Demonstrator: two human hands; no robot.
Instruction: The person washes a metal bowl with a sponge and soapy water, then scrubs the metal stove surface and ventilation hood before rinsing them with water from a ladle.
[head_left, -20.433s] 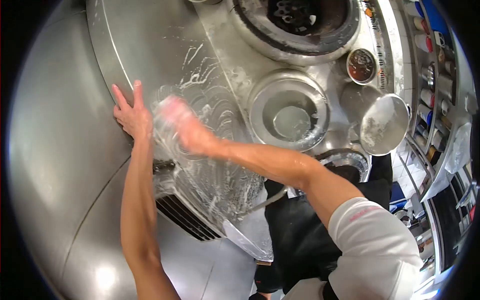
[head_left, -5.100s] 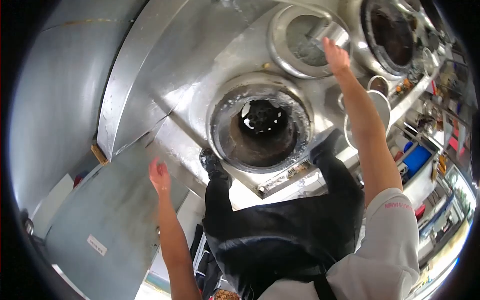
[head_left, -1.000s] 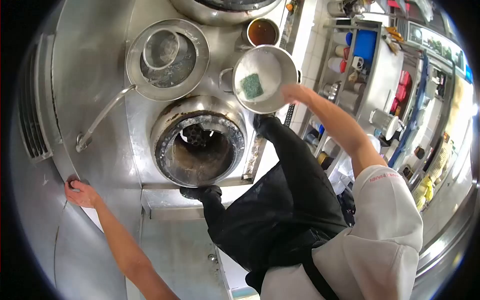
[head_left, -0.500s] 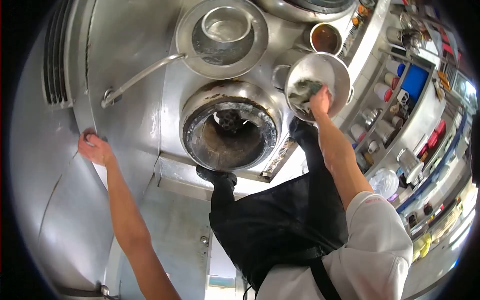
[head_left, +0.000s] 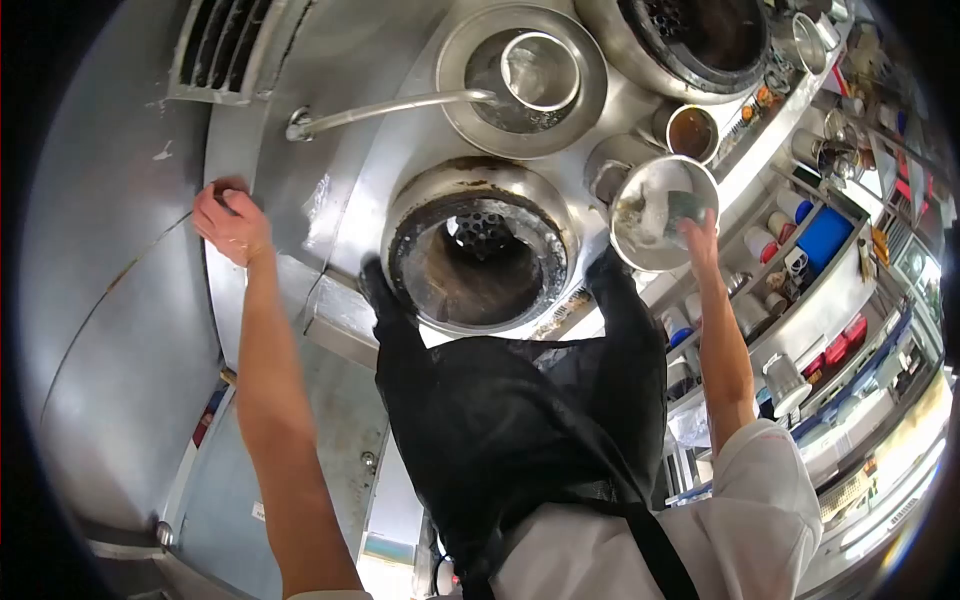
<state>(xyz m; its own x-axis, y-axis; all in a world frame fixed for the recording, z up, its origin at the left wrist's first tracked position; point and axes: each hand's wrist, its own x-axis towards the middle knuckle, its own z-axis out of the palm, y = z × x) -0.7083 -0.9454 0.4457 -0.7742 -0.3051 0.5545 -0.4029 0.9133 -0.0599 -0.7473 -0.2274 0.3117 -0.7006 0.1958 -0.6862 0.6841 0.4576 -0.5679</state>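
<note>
My right hand (head_left: 700, 240) grips a dark green scouring pad (head_left: 685, 206) at the right side of a round metal pot (head_left: 640, 255). Cloudy, foamy water (head_left: 650, 205) shows inside the pot. Far to the left, my left hand (head_left: 232, 225) is curled against the edge of the stainless steel wall (head_left: 120, 220). Its fingers are closed, with a dark patch by the fingertips; what they hold, if anything, I cannot make out. Between my hands lies the open wok burner (head_left: 480, 320), sooty inside.
A curved spout (head_left: 400, 112) reaches over a round basin (head_left: 455, 120) holding a metal bowl (head_left: 540, 70). Beside the pot stands a container of brown liquid (head_left: 692, 135). Another burner (head_left: 620, 40) is at the top. Crowded shelves (head_left: 790, 290) line the right; a wall vent (head_left: 225, 45) is upper left.
My view has turned, shifting the stove across it. The left hand has moved up along the wall edge. The right hand has drawn the pad toward the pot's right rim.
</note>
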